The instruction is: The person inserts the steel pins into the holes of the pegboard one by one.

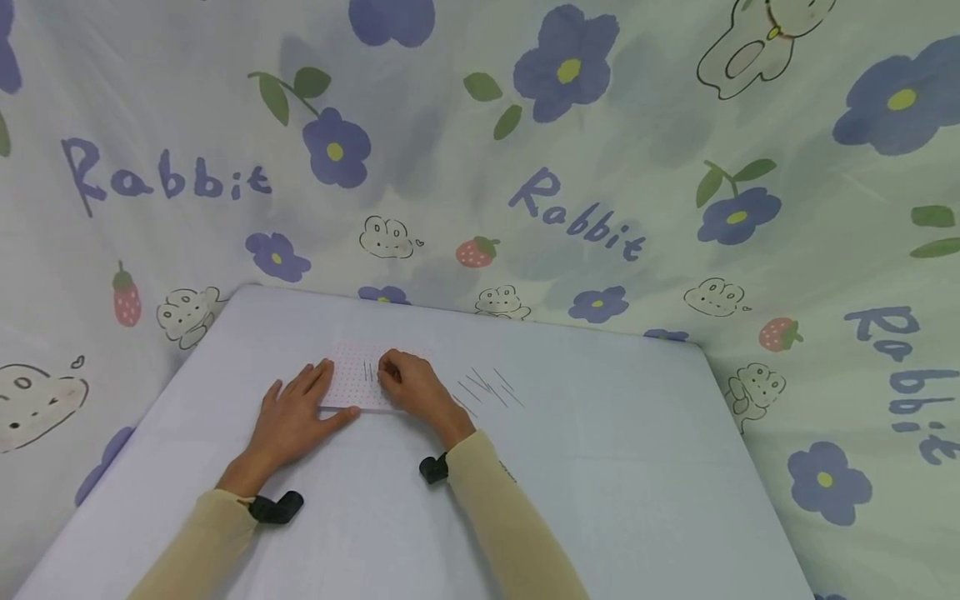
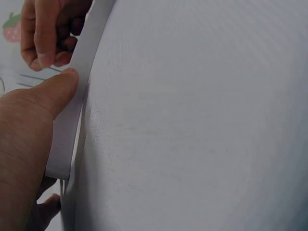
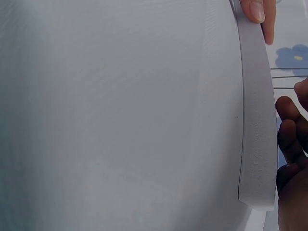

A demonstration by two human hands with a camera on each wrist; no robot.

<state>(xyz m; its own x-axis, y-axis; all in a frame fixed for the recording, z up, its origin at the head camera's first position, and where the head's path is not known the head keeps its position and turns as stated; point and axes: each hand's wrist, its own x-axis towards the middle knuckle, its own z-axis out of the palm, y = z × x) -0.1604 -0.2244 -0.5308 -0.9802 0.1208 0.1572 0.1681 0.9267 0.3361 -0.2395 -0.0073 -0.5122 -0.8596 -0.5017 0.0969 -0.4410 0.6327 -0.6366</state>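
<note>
A flat pale board (image 1: pixel 347 385) with a grid of small pink dots lies toward the back left of the white table. Two thin dark needles (image 1: pixel 366 372) stand upright from it. My left hand (image 1: pixel 291 421) rests along the board's left side, fingers extended, its thumb (image 2: pixel 60 89) at the front edge. Over the board, my right hand (image 1: pixel 416 387) pinches a third needle (image 3: pixel 284 88) between thumb and forefinger, close to the standing pair. Its other fingers (image 3: pixel 288 134) curl in by the board's edge. The pinched needle's lower tip cannot be made out.
Several loose needles (image 1: pixel 487 387) lie scattered on the table (image 1: pixel 615 467) just right of the board. A patterned cloth (image 1: pixel 435 150) hangs behind and beside the table. Black wrist cameras (image 1: pixel 277 507) sit at both cuffs.
</note>
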